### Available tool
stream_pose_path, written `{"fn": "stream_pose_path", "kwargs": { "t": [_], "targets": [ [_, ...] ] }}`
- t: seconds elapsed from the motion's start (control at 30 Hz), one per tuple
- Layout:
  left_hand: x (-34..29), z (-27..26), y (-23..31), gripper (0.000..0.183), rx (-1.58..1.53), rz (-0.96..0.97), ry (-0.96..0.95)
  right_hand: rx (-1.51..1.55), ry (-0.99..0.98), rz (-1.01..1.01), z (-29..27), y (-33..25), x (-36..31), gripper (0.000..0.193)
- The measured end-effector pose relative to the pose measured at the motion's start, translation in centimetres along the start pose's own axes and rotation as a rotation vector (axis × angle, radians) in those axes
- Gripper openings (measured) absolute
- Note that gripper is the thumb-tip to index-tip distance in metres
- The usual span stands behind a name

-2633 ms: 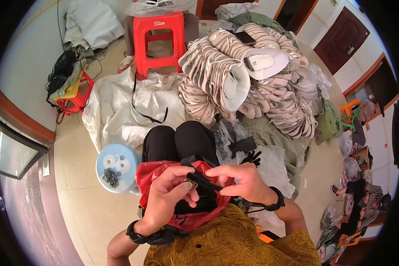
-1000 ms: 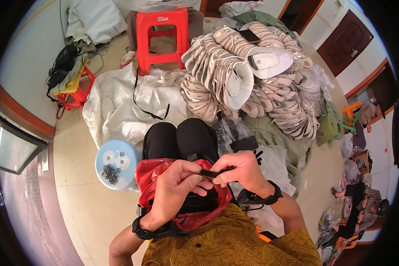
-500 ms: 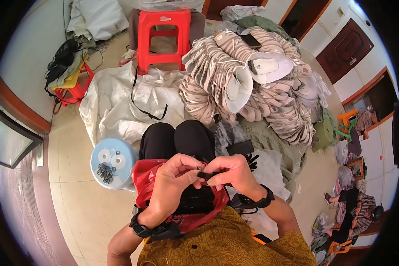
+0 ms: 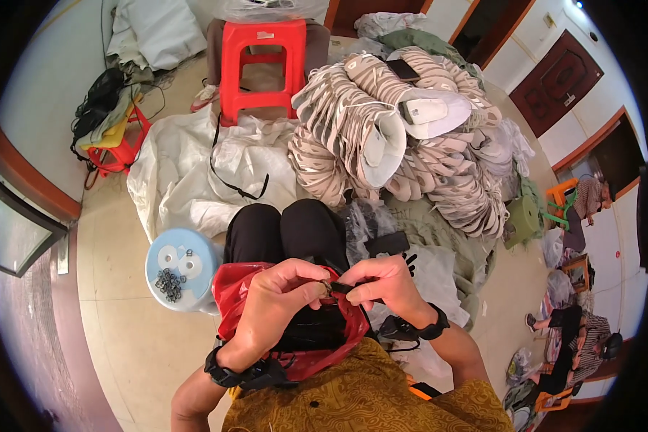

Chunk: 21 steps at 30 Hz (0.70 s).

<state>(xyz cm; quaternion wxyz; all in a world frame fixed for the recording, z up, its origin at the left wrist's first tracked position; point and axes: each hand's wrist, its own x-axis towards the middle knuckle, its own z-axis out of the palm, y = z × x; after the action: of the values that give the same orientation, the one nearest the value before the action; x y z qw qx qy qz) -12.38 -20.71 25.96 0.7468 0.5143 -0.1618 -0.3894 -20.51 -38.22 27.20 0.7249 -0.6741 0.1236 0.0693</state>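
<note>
Over my lap, my left hand (image 4: 286, 289) pinches a small metal buckle (image 4: 328, 286) between thumb and fingers. My right hand (image 4: 390, 286) is closed on the end of a black strap (image 4: 341, 287), which meets the buckle between my fingertips. The fingers partly hide both pieces, so I cannot tell whether the strap is threaded. Beneath my hands, an opened red plastic bag (image 4: 241, 277) holds black material. To the left, several small dark buckles (image 4: 169, 285) lie piled on a round light-blue stool (image 4: 198, 286).
Bundled beige-and-white shoe pieces (image 4: 353, 115) are heaped ahead on the right, with a phone (image 4: 402, 70) on top. White sheeting (image 4: 173, 165) covers the floor ahead. A red stool (image 4: 263, 72) stands beyond it, before a seated person's legs. Other people (image 4: 590, 345) sit far right.
My hands have drawn slightly apart and a little lower. The right fingers have shifted along the strap, and more of the buckle shows between my hands. The view has tilted slightly.
</note>
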Motion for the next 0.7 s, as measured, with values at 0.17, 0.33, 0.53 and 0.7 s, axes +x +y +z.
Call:
{"fn": "stream_pose_path", "kwargs": {
  "t": [0.17,0.33,0.53,0.7],
  "targets": [
    [0.4,-0.3,0.3,0.012,-0.075,-0.06,-0.034,-0.034,-0.024,0.047,0.0,-0.3,0.4,0.014],
    [0.3,-1.0,-1.2,0.015,-0.25,-0.141,-0.053,-0.137,-0.087,0.042,0.1,-0.2,0.8,0.022],
    [1.6,-0.7,-5.0,0.015,-0.549,-0.085,-0.105,-0.068,0.001,-0.007,-0.9,2.0,1.5,0.03],
    [1.1,-2.1,-5.5,0.014,-0.595,-0.079,-0.025,-0.005,-0.104,-0.035,-0.1,4.1,4.3,0.049]
  ]
}}
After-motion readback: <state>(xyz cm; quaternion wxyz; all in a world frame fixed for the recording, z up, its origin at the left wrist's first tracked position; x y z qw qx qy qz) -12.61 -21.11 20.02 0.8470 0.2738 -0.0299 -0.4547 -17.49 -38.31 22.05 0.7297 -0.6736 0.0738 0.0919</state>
